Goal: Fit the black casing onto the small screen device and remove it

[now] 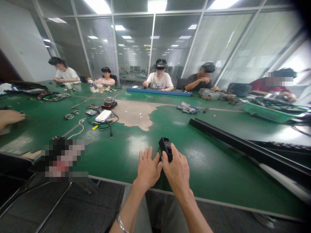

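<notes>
A small black rectangular block (166,144) with box-like recesses on its top face rests on the green table near the front edge. My right hand (178,166) is curled around its near end, thumb on one side and fingers on the other. A thin bit of green shows along its left side. My left hand (148,166) lies palm down just left of it with fingers spread, the thumb close to my right thumb. The near end of the block is hidden by my right hand.
Long black rails (233,142) lie at the right. Ahead are a white box (103,116) with cables, glasses (72,114) and a bagged bundle (187,107). A green basket (269,113) stands far right. Several people sit around the table; another person's hand (12,118) reaches in at left.
</notes>
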`<act>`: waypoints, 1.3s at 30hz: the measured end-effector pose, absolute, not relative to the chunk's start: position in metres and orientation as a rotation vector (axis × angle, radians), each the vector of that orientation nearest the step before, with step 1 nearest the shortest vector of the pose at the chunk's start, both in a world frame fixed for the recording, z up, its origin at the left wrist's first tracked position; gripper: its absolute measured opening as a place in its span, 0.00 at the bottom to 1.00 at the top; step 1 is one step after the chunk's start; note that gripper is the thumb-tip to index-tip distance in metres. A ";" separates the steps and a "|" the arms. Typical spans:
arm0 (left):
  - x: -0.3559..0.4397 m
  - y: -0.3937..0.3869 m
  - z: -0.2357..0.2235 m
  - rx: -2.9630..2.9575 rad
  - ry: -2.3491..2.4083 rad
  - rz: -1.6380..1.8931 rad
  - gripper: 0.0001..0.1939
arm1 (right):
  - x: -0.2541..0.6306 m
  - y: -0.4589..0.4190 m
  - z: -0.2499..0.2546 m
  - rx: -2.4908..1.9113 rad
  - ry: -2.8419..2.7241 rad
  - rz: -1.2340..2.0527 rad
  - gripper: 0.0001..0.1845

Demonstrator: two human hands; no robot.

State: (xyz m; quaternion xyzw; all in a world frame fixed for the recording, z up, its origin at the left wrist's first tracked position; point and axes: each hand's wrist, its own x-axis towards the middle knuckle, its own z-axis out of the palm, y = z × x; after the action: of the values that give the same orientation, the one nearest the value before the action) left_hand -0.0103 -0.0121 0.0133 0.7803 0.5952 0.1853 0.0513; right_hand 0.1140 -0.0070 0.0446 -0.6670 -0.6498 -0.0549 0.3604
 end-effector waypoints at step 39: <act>-0.010 -0.010 0.011 2.425 1.860 0.537 0.23 | 0.105 -0.019 0.030 -1.939 -1.683 -0.107 0.38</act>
State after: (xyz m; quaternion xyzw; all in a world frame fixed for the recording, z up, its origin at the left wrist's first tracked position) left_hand -0.0098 -0.0105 0.0109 0.7814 0.5993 0.1732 0.0192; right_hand 0.1048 -0.0192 0.0298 -0.7239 -0.6284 -0.0398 0.2820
